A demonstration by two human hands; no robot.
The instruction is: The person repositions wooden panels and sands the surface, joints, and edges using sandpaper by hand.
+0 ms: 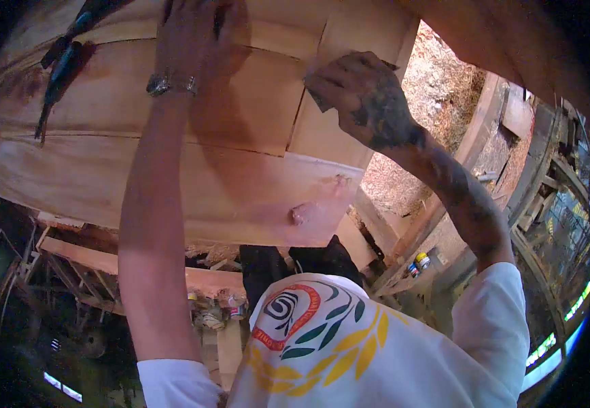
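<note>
A wide wooden panel [247,183] with dark seams lies in front of me. My right hand [359,92] is closed on a dark, thin sheet [321,100], pressed near the panel's right part, and its fingers are curled over the sheet. At the top edge of the view, my left hand [196,34] rests over the panel, with a watch [170,84] on its wrist. Its fingers are cut off and dim, so what they do is hidden. A dark teal tool [64,75] lies on the panel at the upper left.
Wood shavings [438,102] cover the ground at the right, beside timber beams [475,129]. A small yellow-topped container [422,260] stands at lower right. Several cans [235,309] and wooden frames [81,255] are below the panel's near edge.
</note>
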